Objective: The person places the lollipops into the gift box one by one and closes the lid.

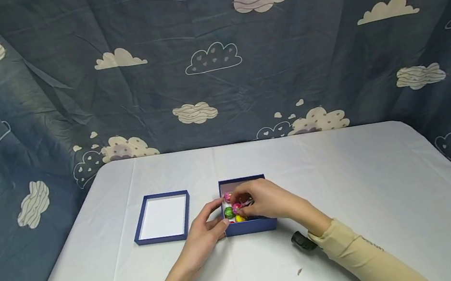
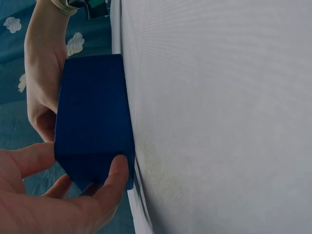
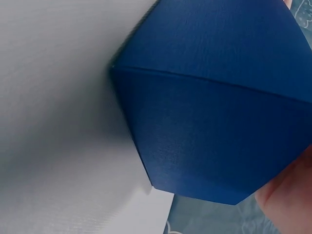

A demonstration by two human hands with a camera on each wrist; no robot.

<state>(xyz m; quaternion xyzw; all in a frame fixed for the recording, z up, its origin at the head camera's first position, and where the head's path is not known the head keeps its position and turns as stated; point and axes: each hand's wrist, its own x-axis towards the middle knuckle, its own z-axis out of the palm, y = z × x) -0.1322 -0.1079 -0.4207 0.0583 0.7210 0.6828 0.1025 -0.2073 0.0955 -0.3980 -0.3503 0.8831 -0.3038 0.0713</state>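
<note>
A blue box (image 1: 250,227) without its lid stands on the table, holding several round wrapped candies in pink, green (image 1: 229,213) and yellow (image 1: 240,218). My left hand (image 1: 203,233) holds the box by its left side, one finger up at the rim and another digit low on the wall, as the left wrist view shows. From the right, my right hand (image 1: 267,198) reaches over the rim, thumb and fingers pinching a pink wrapped candy (image 1: 237,208) inside. Those fingertips partly cover it. In the right wrist view the box wall (image 3: 209,131) hides the fingers.
Left of the box lies the lid (image 1: 166,239), blue-rimmed with its white inside up. Both rest on a white-covered table (image 1: 343,166). A dark curtain (image 1: 217,88) with cloud prints hangs behind. Small brown marks (image 1: 299,271) show on the cloth near the front.
</note>
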